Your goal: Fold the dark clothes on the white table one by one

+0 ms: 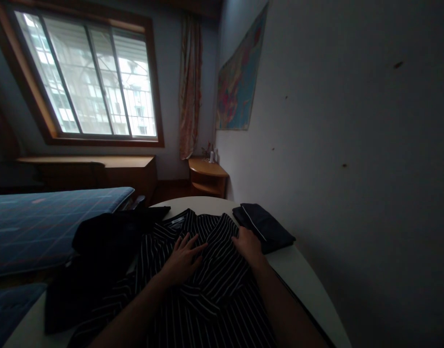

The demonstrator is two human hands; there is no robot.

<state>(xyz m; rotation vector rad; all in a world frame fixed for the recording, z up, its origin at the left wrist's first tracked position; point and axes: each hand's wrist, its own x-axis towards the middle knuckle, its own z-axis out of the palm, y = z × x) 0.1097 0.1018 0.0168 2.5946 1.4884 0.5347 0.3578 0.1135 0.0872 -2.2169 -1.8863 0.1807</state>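
A black shirt with thin white stripes (pixel 211 285) lies rumpled on a round white table (pixel 302 275). My left hand (pixel 182 258) rests flat on the shirt with fingers spread, near the collar. My right hand (pixel 248 245) lies on the shirt's right edge, knuckles up, fingers curled over the cloth so their tips are hidden. A folded dark garment with a pale trim line (pixel 263 226) sits just beyond my right hand. A plain black cloth (pixel 106 251) is heaped on the table to the left of the shirt.
A bed with a blue checked cover (pixel 44 222) stands to the left. A wooden desk (pixel 98 169) runs under the window, with a small corner shelf (pixel 207 176) beside it. The wall is close on the right and carries a map (pixel 240 82).
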